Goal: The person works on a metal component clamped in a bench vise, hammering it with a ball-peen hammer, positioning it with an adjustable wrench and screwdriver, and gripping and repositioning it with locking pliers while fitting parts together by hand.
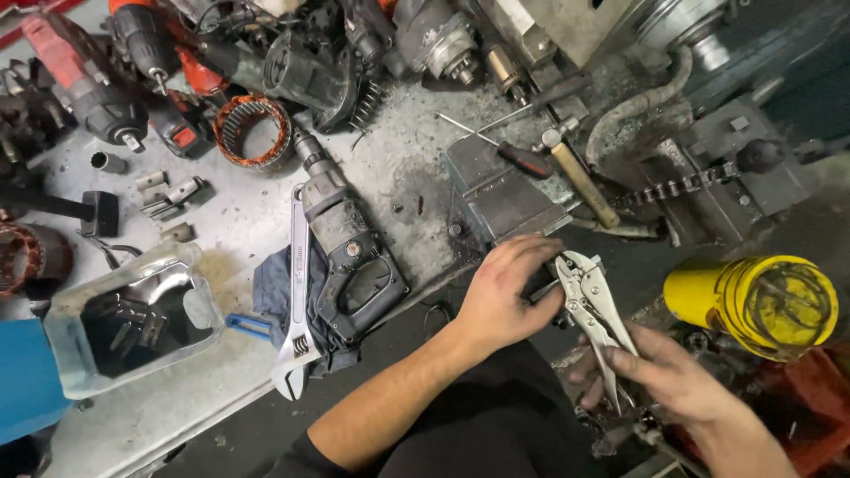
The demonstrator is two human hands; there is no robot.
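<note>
my right hand [677, 376] grips the locking pliers [591, 310] by the handles, left hand [505, 288] closed around their jaws to steady them.

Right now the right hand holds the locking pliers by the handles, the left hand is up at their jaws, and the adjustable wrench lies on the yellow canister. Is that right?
Not quite. The adjustable wrench lies on the workbench, beside the dark power drill, far from the yellow canister. The rest holds: in the head view the right hand grips the locking pliers by the handles and the left hand is at their jaws.
</note>
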